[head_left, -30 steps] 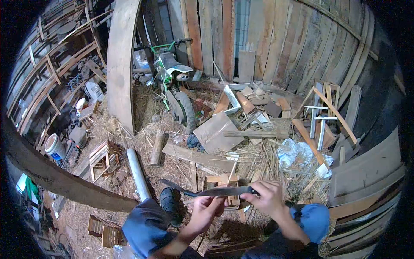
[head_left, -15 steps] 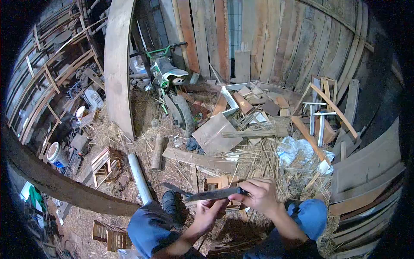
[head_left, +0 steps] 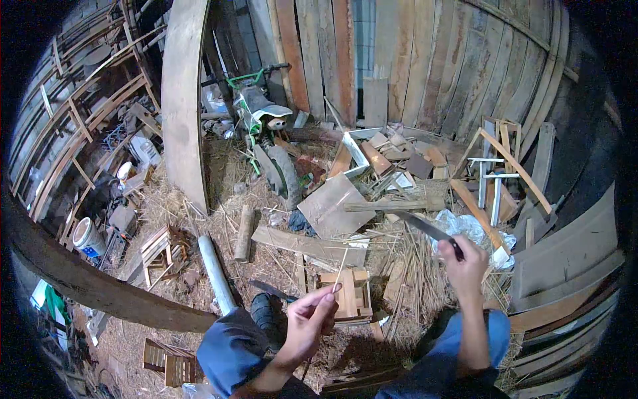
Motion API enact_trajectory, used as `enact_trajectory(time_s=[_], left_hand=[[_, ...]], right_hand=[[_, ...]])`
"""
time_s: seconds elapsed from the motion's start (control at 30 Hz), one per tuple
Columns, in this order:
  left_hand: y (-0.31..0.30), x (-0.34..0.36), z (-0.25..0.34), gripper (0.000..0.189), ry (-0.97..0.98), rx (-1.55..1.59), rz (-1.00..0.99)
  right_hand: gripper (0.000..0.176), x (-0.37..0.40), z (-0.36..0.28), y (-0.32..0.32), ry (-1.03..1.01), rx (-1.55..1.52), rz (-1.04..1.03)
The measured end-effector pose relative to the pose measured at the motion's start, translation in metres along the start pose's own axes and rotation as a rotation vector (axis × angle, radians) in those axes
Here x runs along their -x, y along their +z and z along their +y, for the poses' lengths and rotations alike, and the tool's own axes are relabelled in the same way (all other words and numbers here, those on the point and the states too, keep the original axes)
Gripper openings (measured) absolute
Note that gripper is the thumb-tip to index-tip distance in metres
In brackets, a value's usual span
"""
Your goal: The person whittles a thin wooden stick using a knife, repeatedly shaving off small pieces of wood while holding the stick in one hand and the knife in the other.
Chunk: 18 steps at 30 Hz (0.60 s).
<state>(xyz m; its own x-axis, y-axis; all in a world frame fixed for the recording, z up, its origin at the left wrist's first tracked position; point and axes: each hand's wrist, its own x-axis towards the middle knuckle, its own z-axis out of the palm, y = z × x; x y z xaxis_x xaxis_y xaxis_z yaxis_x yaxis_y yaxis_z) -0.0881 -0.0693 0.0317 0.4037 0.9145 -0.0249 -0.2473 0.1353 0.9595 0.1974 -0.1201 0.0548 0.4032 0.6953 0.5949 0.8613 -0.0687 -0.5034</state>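
Observation:
A thin light stick (head_left: 343, 265) is pinched between the thumb and fingers of my left hand (head_left: 311, 322), its upper end pointing up. My right hand (head_left: 463, 267) grips the dark handle of a knife (head_left: 425, 227), raised to the right, blade pointing up and left, apart from the stick. Below and between the hands, a small wooden slatted crate (head_left: 360, 296) sits on the straw-covered ground. A second dark blade (head_left: 271, 290) lies beside my left hand, near a dark boot (head_left: 264, 319).
A green and white motorbike (head_left: 260, 113) leans at the back. Split sticks (head_left: 415, 279) and a white plastic bag (head_left: 458, 226) lie to the right. A pale pole (head_left: 216, 274), a short log (head_left: 244, 233) and a slatted wooden piece (head_left: 161, 253) are on the left.
My right hand has moved up and right with the knife, away from my left hand. My left hand has shifted slightly left, and the stick in it now shows clearly.

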Motion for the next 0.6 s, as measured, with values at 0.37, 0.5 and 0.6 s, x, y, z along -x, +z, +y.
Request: enact_trajectory(time_s=[0.37, 0.5, 0.6], left_hand=[[0.004, 0.0, -0.013, 0.031, -0.127, 0.171, -0.055], [0.008, 0.001, -0.024, 0.036, -0.166, 0.208, -0.152], [0.016, 0.0, -0.025, 0.037, -0.194, 0.137, -0.149]], right_hand=[[0.037, 0.037, -0.039, 0.037, -0.458, -0.166, -0.133], [0.039, 0.035, -0.058, 0.038, -0.455, -0.211, -0.234], [0.04, 0.032, -0.064, 0.038, -0.456, -0.207, -0.214]])
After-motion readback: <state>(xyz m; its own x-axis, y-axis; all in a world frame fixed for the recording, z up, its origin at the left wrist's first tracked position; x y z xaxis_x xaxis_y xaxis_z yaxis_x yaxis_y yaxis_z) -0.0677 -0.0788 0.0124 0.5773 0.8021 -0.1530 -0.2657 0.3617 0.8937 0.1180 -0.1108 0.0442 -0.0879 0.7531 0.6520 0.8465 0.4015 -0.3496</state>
